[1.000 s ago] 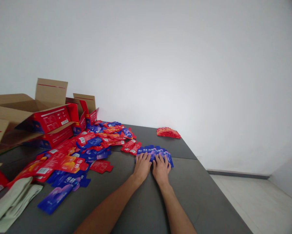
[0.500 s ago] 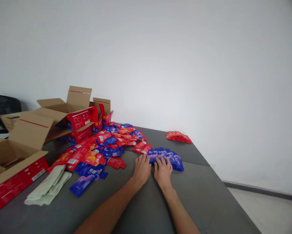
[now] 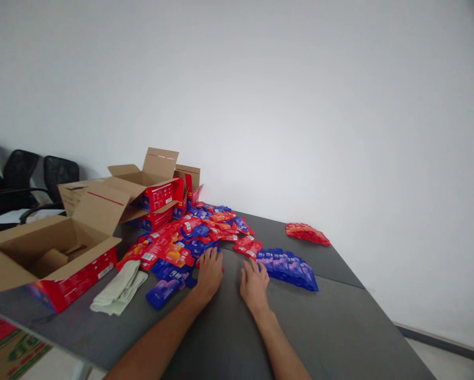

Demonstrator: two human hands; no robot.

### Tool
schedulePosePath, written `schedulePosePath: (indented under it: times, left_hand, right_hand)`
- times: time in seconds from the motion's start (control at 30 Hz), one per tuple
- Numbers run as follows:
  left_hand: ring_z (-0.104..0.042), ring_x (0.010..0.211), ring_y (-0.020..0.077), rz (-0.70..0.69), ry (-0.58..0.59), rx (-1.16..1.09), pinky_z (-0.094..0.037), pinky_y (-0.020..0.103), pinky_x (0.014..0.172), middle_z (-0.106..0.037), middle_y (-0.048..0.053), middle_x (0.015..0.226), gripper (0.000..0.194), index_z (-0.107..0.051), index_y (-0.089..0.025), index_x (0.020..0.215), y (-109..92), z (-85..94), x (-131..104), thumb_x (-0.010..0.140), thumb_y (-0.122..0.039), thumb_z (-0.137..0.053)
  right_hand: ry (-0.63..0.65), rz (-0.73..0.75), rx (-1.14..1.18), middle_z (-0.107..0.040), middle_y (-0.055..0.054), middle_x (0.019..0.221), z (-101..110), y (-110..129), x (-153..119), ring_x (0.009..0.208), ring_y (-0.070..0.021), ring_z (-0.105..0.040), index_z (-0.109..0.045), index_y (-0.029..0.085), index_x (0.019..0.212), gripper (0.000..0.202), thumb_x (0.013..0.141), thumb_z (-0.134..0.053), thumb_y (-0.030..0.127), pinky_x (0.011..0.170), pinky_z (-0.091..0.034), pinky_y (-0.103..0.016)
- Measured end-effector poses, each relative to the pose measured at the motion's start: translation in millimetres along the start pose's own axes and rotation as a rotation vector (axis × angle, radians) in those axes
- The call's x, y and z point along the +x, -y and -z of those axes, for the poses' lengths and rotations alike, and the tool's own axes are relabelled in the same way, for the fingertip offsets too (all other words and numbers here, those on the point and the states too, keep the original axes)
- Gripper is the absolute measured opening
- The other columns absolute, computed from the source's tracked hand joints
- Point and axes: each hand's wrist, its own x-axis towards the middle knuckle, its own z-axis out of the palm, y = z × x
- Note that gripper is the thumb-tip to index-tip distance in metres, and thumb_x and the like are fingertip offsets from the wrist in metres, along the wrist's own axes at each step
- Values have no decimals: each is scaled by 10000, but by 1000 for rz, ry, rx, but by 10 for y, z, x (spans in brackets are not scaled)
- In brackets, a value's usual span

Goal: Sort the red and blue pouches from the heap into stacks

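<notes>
Tabletop [image 3: 335, 332], right hand [image 3: 254, 286] apparently beside sachets [image 3: 287, 270]

I see white wall [image 3: 284, 116] beyond right hand [image 3: 254, 285], black chairs [image 3: 60, 173] far left of it, pale floor [image 3: 444, 364] to its right.

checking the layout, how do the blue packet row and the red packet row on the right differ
Colour: the blue packet row is blue with purple printing; the red packet row is red with orange.
Place: the blue packet row lies beside the right hand; the red packet row lies farther back, towards the wall.
Both are overlapping packets on the dark table.
</notes>
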Motion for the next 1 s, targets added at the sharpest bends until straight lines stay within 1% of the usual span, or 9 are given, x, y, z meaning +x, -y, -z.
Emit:
schedulePosePath:
  times: [0.1,0.17,0.37,0.5,0.67,0.77,0.87,1.0]
  left_hand:
    - [-357,1337,317,27,-35,47,-317,496,1050,-509,140,1401,370,-662,-193,1169,197,59,74,866,-122,-461]
    - [-340,1350,322,50,-45,64,-319,498,1044,-500,135,1413,378,-674,-208,1159,290,68,114,867,-118,-451]
    - [-349,1330,342,97,-72,79,-342,502,1004,-512,127,1399,379,-712,-245,1106,426,-20,177,881,-131,-428]
    - [-350,1320,337,100,-79,62,-331,507,1007,-541,103,1370,337,-735,-260,1034,468,-53,208,880,-149,-456]
    - [-354,1307,330,101,-101,69,-333,509,993,-558,112,1347,330,-726,-234,1008,452,-10,228,894,-143,-430]
    - [-318,1337,339,85,-92,60,-316,514,1006,-500,108,1421,325,-727,-235,1017,411,4,230,870,-133,-456]
    - [-274,1367,355,89,-83,47,-294,535,1015,-431,103,1486,372,-722,-255,1079,385,-14,228,838,-111,-477]
    - [-273,1365,361,110,-72,35,-285,559,1007,-431,85,1490,384,-729,-293,1086,418,-42,228,852,-129,-472]
  right_hand:
    - [-3,7,24,-523,-55,1403,-75,34,-13,1295,-300,-378,-627,262,1255,376,945,-415,257,1035,-318,-445]
    - [-4,8,34,-534,-62,1392,-99,23,-18,1291,-301,-383,-631,258,1254,378,946,-411,258,1033,-327,-449]
    - [-20,15,72,-555,-73,1366,-100,-32,-12,1273,-298,-401,-648,248,1227,363,949,-414,269,1027,-343,-451]
    - [-21,16,99,-570,-81,1347,-86,-51,-3,1261,-293,-415,-667,243,1197,348,943,-429,256,1024,-348,-447]
    - [-27,11,134,-586,-91,1323,-49,-64,-18,1244,-293,-427,-687,228,1165,336,941,-437,250,1032,-344,-448]
    - [-27,1,152,-589,-90,1320,-27,-66,-39,1234,-292,-435,-692,232,1152,335,942,-432,246,1028,-350,-451]
    - [-31,-1,164,-592,-91,1316,-16,-68,-53,1225,-292,-445,-694,234,1150,342,943,-421,238,1018,-359,-451]
    - [-27,20,180,-603,-98,1300,-11,-82,-55,1208,-284,-468,-700,234,1137,349,941,-412,225,999,-375,-440]
